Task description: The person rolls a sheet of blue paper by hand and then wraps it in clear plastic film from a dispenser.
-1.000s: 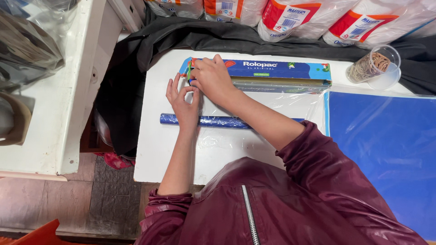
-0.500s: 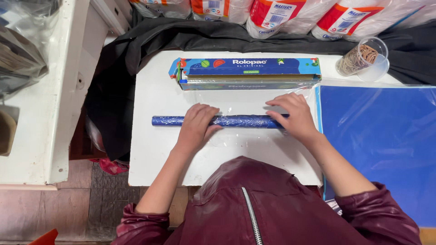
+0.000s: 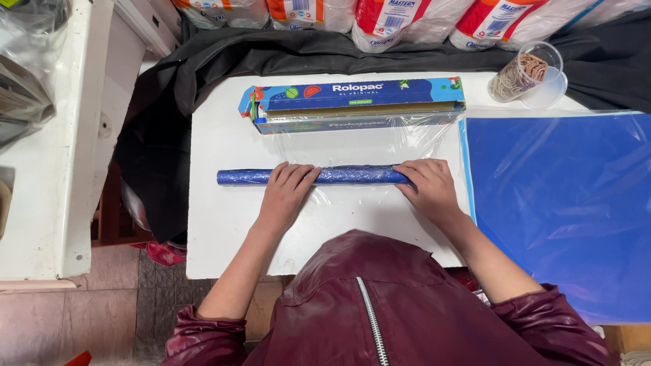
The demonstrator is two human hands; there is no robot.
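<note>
A long blue roll [image 3: 342,175] lies across the white table [image 3: 217,224], resting on a sheet of clear film [image 3: 380,146] pulled out of a blue film box [image 3: 356,102] behind it. My left hand [image 3: 285,193] lies flat on the roll left of its middle, fingers together and pointing away from me. My right hand [image 3: 430,186] presses down on the roll's right end. Neither hand closes around it.
A stack of blue sheets under clear film [image 3: 563,203] lies at the right. A clear cup of rubber bands [image 3: 522,73] stands at the back right. Black cloth [image 3: 271,54] and packaged rolls [image 3: 400,17] line the back. A white counter [image 3: 47,169] is at left.
Both hands came off the film box and down onto the blue roll. Clear film now stretches from the box to the roll, which has shifted slightly toward the box.
</note>
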